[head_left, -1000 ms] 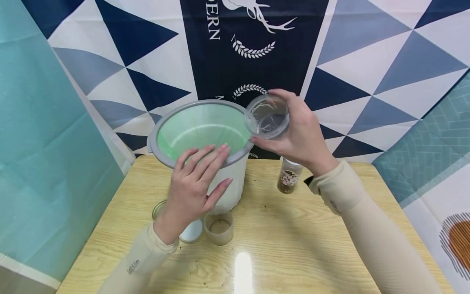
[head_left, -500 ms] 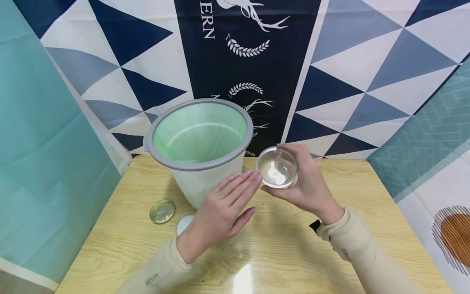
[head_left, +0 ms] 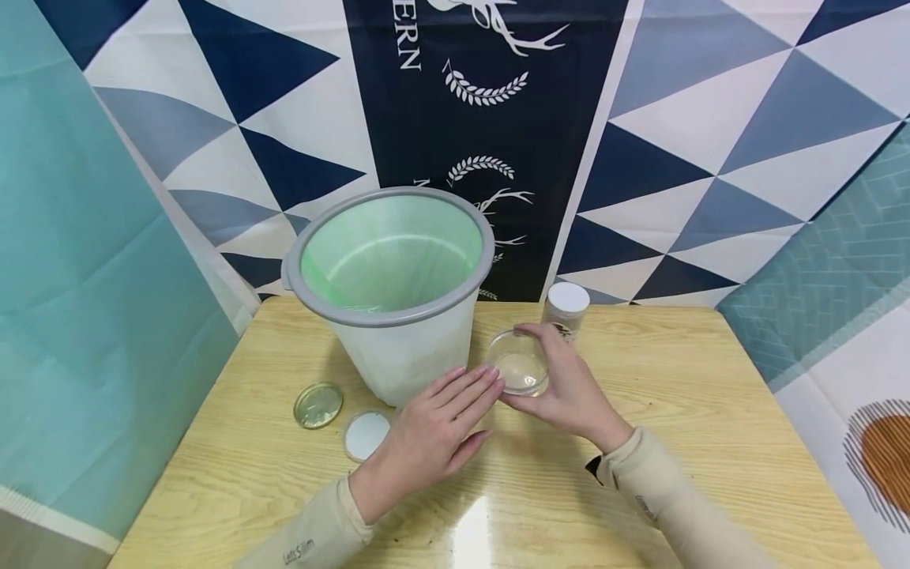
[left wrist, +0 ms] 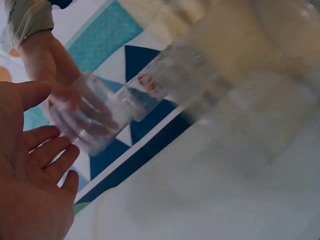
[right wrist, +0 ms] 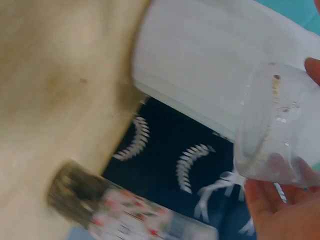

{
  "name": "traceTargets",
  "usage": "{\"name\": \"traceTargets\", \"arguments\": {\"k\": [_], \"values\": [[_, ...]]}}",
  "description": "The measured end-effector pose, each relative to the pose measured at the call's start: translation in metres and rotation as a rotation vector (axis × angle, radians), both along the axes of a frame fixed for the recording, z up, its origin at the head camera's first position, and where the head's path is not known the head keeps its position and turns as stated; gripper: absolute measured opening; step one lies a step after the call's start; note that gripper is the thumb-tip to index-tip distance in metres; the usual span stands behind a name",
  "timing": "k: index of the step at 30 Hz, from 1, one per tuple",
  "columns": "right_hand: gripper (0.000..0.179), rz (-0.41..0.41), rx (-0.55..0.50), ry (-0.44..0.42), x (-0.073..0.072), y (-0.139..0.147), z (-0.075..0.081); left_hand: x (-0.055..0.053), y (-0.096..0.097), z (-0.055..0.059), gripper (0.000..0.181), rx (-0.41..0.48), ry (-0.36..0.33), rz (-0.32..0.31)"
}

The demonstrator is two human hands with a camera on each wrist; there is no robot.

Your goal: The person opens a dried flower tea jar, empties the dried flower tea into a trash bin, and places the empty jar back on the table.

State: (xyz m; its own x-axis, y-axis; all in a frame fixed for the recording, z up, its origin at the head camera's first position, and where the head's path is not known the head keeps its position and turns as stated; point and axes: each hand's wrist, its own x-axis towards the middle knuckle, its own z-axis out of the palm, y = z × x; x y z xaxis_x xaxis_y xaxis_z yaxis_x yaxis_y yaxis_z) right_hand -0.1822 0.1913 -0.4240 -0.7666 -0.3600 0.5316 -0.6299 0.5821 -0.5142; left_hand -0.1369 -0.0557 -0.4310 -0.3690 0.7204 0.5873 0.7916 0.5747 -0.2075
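My right hand (head_left: 565,391) grips a clear round jar (head_left: 519,367) with its fingers curled round the wall. In the head view the jar's opening faces up, low in front of the bucket's right side. Small brown specks cling inside the jar (right wrist: 280,125) in the right wrist view. My left hand (head_left: 441,427) holds its fingers straight and together, fingertips right at the jar's left rim. From the left wrist view, the left hand (left wrist: 35,165) shows its palm with nothing in it, beside the jar (left wrist: 90,117).
A white bucket (head_left: 398,356) with a grey rim and green inside stands at the back left. Behind the right hand stands a white-lidded jar (head_left: 568,299); its floral label (right wrist: 125,215) shows in the right wrist view. A gold-rimmed lid (head_left: 318,405) and a white lid (head_left: 366,435) lie at left.
The right hand has brought the jar down from the bucket's rim toward the table. My left hand has left the bucket's rim, moving right and down to the jar.
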Motion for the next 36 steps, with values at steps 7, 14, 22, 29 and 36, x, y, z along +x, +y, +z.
{"name": "traceTargets", "arguments": {"k": [7, 14, 22, 29, 36], "values": [[0.095, -0.032, 0.122, -0.094, -0.006, -0.011, -0.033, -0.001, -0.006, -0.021, 0.064, -0.149, -0.102, 0.089], [0.092, -0.005, 0.187, -0.19, -0.008, -0.03, -0.056, -0.001, -0.008, -0.035, 0.056, -0.194, -0.198, 0.111], [0.091, -0.008, 0.227, -0.307, -0.013, -0.051, -0.065, -0.003, -0.012, -0.041, 0.047, -0.139, -0.257, 0.133], [0.096, -0.024, 0.258, -0.386, -0.013, -0.058, -0.07, -0.004, -0.015, -0.045, 0.043, -0.142, -0.28, 0.144], [0.096, -0.031, 0.267, -0.408, -0.013, -0.056, -0.072, -0.005, -0.014, -0.046, 0.04, -0.118, -0.259, 0.135]]}}
